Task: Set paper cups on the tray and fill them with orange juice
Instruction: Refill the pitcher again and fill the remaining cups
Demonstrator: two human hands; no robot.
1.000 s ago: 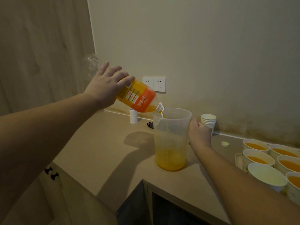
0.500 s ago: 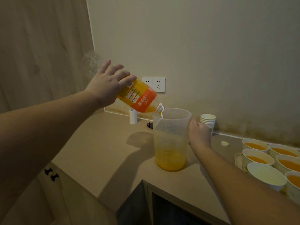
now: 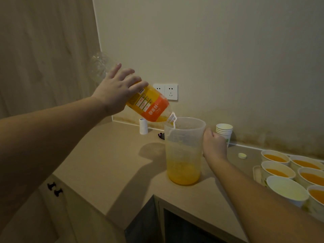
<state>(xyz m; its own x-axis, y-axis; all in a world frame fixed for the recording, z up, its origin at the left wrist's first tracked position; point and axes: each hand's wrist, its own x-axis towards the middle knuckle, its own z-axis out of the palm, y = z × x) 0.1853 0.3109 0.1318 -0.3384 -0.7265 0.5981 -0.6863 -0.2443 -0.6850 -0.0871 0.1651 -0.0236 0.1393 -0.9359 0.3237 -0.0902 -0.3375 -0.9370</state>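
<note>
Two hands share the pour: the left hand [image 3: 116,91] wraps over the middle of an orange juice bottle [image 3: 148,106], fingers curled across its upper side, while the right hand [image 3: 214,144] is clenched at the right side of a clear plastic pitcher [image 3: 184,151], apparently round its handle, though the handle itself is hidden behind the fist. The bottle's long axis slopes down from its emptied base at upper left to its mouth at lower right, and that mouth sits just over the pitcher's near-left rim, so the stream falls inside the wall. Juice fills only the bottom portion of the pitcher, which stands upright on the countertop [image 3: 108,165]. Off to the right, near the frame edge, paper cups [image 3: 278,171] crowd together on a tray [image 3: 256,172]; several hold orange juice and one nearer cup [image 3: 287,190] looks unfilled. A stack of spare cups [image 3: 224,131] stands by the wall behind the right hand, and a small yellow bottle cap [image 3: 242,155] lies on the counter between that stack and the tray. As I judge it, the pitcher is being topped up, and the right hand, already on it and nearer the tray, is best placed to carry it rightward to the unfilled cup.
</note>
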